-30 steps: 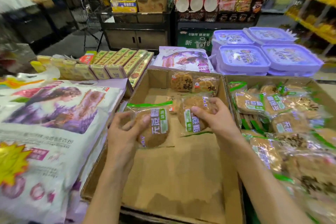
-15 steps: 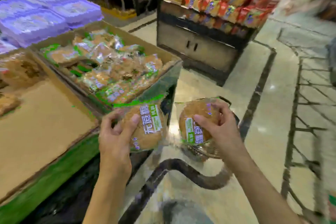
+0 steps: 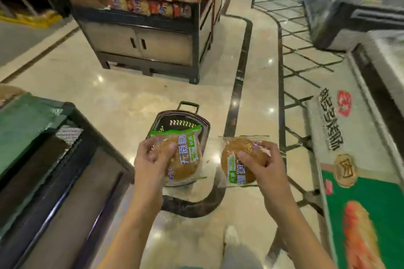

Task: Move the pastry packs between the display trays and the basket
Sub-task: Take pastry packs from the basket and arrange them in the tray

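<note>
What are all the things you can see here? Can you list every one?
pastry packs: 2, brown rounds in clear wrap with green labels, the left pack and the right pack held above the floor
basket: 1, dark, on the floor below the left pack
snack shelf: 1, dark stand with red and yellow bags, far middle
display stand: 1, green and black, left edge
freezer cabinet: 1, grey, top right
printed banner: 1, white and green, right side
floor: cream tiles with dark lines
left hand: 1, fingers round the left pack
right hand: 1, fingers round the right pack
</note>
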{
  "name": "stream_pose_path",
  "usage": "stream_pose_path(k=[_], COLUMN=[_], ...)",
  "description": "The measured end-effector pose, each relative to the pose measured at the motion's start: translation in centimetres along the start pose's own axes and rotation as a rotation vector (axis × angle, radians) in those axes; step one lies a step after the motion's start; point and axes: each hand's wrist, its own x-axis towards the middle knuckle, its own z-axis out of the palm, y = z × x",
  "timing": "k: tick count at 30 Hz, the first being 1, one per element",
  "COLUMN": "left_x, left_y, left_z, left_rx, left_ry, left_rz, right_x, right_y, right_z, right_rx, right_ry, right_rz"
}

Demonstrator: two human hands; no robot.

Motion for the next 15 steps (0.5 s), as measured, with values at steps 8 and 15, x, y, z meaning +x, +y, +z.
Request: stream_pose_path(k=[8, 15], left_x=[5.2, 14.7], left_y=[-2.7, -4.7], left_z=[9.0, 9.9], left_rx=[0.053, -0.024], left_ry=[0.173, 0.456], left_rz=[-0.101, -0.063], right_x=[12.9, 26.9], right_y=[-0.9, -0.5], right_z=[-3.4, 4.2], right_rx=[-0.147, -0.393], right_ry=[-0.173, -0.503], right_rz=[0.085, 0.133])
